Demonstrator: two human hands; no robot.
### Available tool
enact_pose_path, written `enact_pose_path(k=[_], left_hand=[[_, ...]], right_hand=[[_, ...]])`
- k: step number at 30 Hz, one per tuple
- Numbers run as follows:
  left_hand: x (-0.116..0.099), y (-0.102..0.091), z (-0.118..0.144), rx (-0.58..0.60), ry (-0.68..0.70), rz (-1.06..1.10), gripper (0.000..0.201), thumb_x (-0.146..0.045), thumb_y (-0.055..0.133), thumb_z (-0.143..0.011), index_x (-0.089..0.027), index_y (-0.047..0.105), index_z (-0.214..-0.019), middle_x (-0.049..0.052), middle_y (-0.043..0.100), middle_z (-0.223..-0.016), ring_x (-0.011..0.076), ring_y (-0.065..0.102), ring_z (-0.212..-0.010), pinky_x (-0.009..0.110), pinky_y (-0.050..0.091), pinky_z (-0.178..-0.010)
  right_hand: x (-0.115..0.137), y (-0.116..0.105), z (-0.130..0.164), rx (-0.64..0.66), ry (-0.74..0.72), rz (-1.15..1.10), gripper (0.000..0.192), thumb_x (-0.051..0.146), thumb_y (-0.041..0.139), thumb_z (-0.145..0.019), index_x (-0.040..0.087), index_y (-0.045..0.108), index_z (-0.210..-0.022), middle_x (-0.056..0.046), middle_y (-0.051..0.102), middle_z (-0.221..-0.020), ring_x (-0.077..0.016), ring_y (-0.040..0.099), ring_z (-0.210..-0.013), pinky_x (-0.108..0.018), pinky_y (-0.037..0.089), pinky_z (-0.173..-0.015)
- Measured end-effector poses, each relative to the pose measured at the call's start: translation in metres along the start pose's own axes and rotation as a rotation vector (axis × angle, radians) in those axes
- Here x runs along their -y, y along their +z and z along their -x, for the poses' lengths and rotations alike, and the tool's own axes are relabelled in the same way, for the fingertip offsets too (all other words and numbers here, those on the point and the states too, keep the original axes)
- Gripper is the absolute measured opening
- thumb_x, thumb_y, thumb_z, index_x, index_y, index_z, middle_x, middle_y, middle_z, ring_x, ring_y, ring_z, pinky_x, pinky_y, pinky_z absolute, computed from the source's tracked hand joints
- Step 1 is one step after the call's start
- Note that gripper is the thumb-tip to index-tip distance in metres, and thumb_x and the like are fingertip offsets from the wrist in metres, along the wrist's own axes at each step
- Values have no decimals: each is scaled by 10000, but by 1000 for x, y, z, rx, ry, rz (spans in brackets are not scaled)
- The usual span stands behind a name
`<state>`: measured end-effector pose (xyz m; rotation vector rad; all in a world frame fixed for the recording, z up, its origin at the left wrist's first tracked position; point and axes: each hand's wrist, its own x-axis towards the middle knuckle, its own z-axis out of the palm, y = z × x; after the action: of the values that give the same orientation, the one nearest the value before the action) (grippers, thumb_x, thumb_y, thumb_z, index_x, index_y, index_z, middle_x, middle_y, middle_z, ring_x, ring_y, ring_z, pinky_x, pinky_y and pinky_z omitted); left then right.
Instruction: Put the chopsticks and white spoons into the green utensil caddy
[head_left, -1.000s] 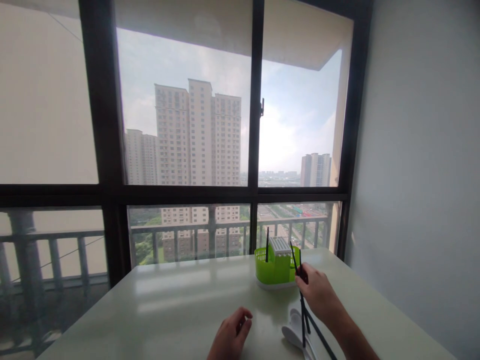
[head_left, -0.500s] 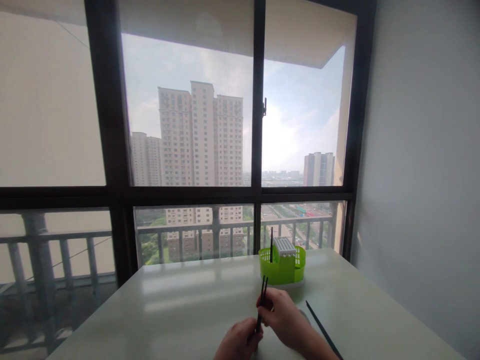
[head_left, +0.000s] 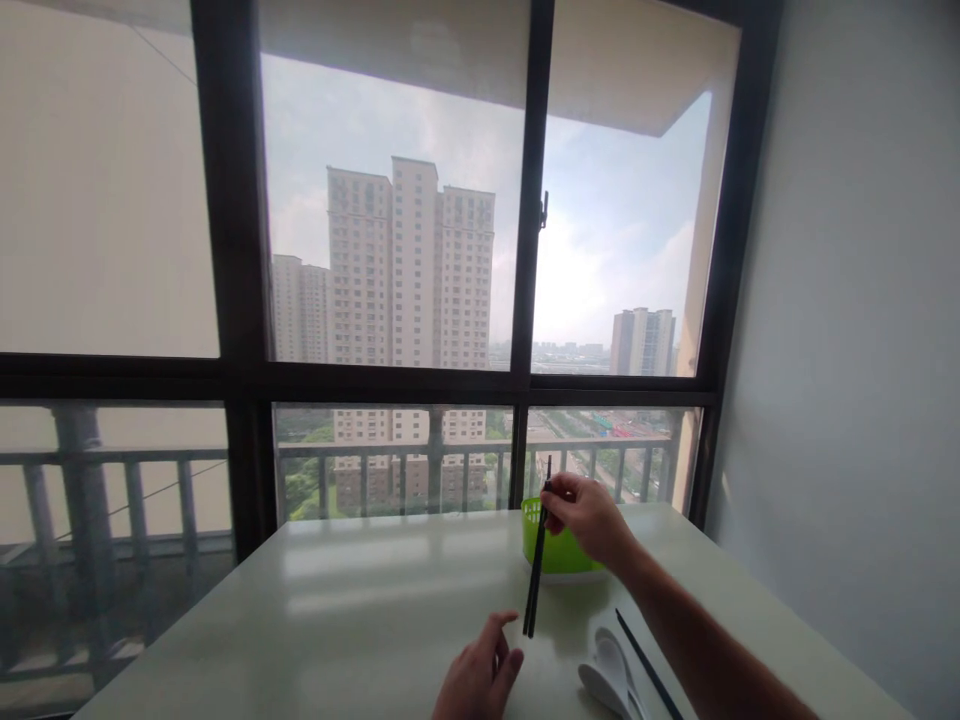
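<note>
Two black chopsticks (head_left: 535,570) pinched near their tops in right hand (head_left: 589,515), hanging almost upright just in front of one green caddy (head_left: 559,548). Left hand (head_left: 480,675) loose, holding nothing, below the tips. One chopstick (head_left: 646,672) flat beside white spoons (head_left: 611,678). No legible writing. Table (head_left: 360,620) bare leftward.

Right grip (head_left: 589,515) holding black chopsticks (head_left: 535,575) near-upright.
Green holder (head_left: 556,550) directly behind grip; left grip (head_left: 476,680) loosely curled below chopstick tips; white spoons (head_left: 609,680) beside it on table (head_left: 360,620).
</note>
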<state>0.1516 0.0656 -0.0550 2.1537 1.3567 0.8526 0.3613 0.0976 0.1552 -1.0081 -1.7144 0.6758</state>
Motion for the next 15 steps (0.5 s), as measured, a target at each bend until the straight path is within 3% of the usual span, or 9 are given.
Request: enact_pose_path(k=[3, 6, 10, 15], left_hand=[[1, 2, 0, -23, -50, -3, 368, -374, 401, -996, -257, 515, -1326, 8, 685, -912, 174, 657, -860, 239, 439, -787], [4, 6, -1, 10, -50, -23, 309, -344, 415, -989, -260, 560, -1248, 7, 682, -881, 175, 650, -854, 244, 433, -799], [7, 10, -2, 54, -27, -41, 266, -311, 431, -978, -253, 596, -1179, 23, 698, -887, 183, 645, -852, 255, 437, -807], [9, 10, -4, 73, -27, -39, 245, -289, 457, -963, -252, 607, -1153, 23, 713, -877, 182, 649, -845, 250, 436, -793]], right_hand=[[11, -38, -51, -200, -71, 77, 344, 490, 640, -868, 150, 672, -917, -50, 724, -723, -175, 703, -614, -254, 569, -566], [3, -52, -93, -331, -29, 241, 314, 427, 558, -922, 141, 677, -969, -72, 742, -809, -172, 713, -670, -239, 554, -592], [-25, -35, -117, -324, 53, 371, 231, 332, 584, -899, 151, 718, -947, -79, 762, -927, -180, 707, -807, -252, 533, -713], [-62, -7, -118, -234, 191, 440, 181, 278, 628, -872, 146, 751, -893, -86, 768, -912, -179, 687, -836, -265, 506, -755]])
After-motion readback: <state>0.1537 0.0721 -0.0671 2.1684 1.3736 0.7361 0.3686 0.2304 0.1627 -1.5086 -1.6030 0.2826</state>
